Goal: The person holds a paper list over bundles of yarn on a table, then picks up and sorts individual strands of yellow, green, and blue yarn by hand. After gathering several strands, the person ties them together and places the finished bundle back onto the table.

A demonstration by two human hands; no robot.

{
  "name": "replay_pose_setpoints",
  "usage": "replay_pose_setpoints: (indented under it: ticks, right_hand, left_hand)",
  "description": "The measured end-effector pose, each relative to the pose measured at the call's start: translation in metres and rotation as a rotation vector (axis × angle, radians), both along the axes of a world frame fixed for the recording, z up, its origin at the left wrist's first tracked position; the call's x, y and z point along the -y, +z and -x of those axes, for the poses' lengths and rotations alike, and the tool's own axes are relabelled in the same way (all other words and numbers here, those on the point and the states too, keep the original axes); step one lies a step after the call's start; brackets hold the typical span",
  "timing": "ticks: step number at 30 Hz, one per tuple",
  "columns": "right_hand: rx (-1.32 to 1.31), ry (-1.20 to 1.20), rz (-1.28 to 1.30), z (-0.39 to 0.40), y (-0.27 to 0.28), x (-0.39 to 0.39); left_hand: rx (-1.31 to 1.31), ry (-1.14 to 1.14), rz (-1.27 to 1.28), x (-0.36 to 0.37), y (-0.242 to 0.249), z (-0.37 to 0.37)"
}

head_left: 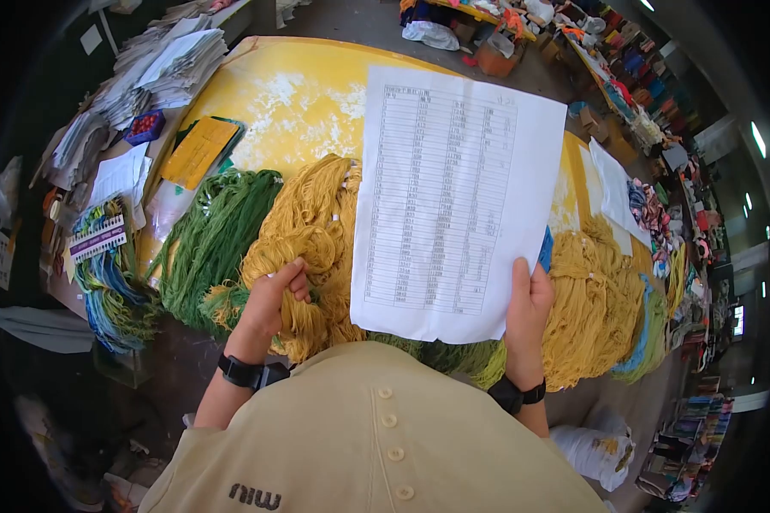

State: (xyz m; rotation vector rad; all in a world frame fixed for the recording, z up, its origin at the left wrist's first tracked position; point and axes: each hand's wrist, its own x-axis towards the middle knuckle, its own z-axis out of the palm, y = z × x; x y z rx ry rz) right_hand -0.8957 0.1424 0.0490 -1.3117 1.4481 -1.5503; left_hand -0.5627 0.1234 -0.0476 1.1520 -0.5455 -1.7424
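A white printed sheet (458,205) with a table of numbers is held up in front of me, gripped at its lower right edge by my right hand (529,303). My left hand (278,295) is closed, its fingers curled in front of a golden-yellow yarn hank (312,209). A small white bit shows by its fingertips, but I cannot make out what they hold. Just left of that hank hangs a bundle of dark green yarn (218,239). Another golden yarn bundle (595,299) drapes over the table edge right of the sheet, which hides part of the yarn behind it.
The yellow table (316,68) has worn white patches. On its left are an orange-yellow folder (199,152), a blue basket (145,126) with red items, paper stacks (180,68) and a thread sample card (98,238). A white plastic sack (595,453) sits on the floor at right.
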Motion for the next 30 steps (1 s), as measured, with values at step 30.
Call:
replay_pose_setpoints:
  ticks: [30]
  right_hand:
    - [0.116, -0.294, -0.174, 0.115, -0.089, -0.028]
  left_hand:
    - [0.073, 0.107, 0.076, -0.054, 0.023, -0.030]
